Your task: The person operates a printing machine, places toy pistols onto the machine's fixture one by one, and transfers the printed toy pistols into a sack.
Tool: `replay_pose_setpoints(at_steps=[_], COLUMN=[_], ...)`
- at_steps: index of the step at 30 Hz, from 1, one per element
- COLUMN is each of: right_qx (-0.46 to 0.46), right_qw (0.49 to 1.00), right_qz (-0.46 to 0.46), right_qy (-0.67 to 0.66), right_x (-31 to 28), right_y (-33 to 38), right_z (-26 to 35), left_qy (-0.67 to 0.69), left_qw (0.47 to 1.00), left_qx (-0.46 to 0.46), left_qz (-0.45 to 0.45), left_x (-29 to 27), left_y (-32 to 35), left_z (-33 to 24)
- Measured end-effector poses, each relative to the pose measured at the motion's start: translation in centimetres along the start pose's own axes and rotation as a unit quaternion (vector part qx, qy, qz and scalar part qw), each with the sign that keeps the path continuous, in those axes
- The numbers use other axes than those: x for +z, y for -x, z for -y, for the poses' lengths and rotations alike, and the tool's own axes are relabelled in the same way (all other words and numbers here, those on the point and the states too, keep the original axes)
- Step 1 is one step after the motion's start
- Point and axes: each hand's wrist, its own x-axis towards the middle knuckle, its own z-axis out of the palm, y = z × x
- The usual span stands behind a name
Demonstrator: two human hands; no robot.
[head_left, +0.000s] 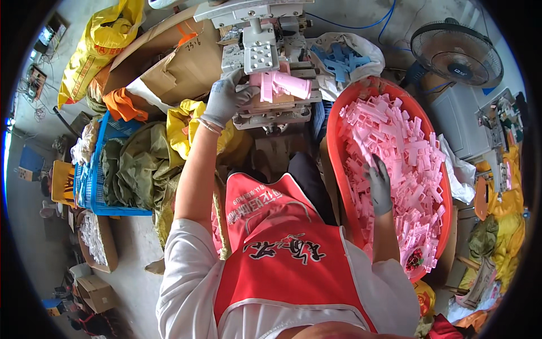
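At the top centre, a pink plastic piece shaped like a toy gun [291, 85] lies on the bed of a grey metal press machine [261, 46], just below its perforated head. My left hand [227, 100], in a grey glove, has its fingers curled at the left end of that piece, gripping it. To the right stands a red oval tub [333, 150] heaped with similar pink pieces [403, 144]. Over the heap, my gloved right hand [379, 185] closes its fingers on the lower end of a long pink piece [363, 148].
Behind the tub are a white sack [361, 42] of blue pieces and a black fan [456, 53]. On the left stand an open cardboard box [183, 70], a yellow bag [101, 45] and a blue basket [124, 211] with green cloth. The tub's rim borders my right leg.
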Motion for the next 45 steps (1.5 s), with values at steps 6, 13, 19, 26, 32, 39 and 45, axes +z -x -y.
replay_pose_setpoints(at_steps=[6, 13, 19, 26, 32, 39, 45], right_qx=[-0.136, -0.324, -0.229, -0.223, -0.457, -0.481, -0.446], right_qw=[0.989, 0.924, 0.951, 0.963, 0.849, 0.769, 0.707], right_qz=[0.055, 0.141, 0.202, 0.15, 0.155, 0.209, 0.216], right_qy=[0.019, 0.146, 0.039, -0.012, 0.214, 0.366, 0.504], right_x=[7.7, 16.2, 18.3, 16.4, 17.6, 19.2, 20.0], right_y=[-4.9, -11.6, -11.7, -10.5, -12.5, -13.5, -12.3], right_z=[8.1, 12.1, 10.7, 11.9, 12.6, 14.6, 16.7], left_qy=[-0.01, -0.025, -0.14, -0.128, -0.093, -0.162, -0.117], left_qw=[0.997, 0.975, 0.981, 0.984, 0.967, 0.878, 0.889], left_qx=[-0.009, -0.056, 0.064, 0.058, -0.083, -0.387, -0.4], left_qz=[-0.071, -0.216, -0.119, -0.108, -0.221, -0.232, -0.192], left_x=[-0.1, -2.1, -2.1, -1.8, -3.5, -6.2, -3.9], left_y=[3.1, 10.3, 6.9, 6.8, 15.6, 34.5, 34.9], left_z=[-0.7, 0.5, -1.3, 0.6, 3.0, 7.5, 6.2])
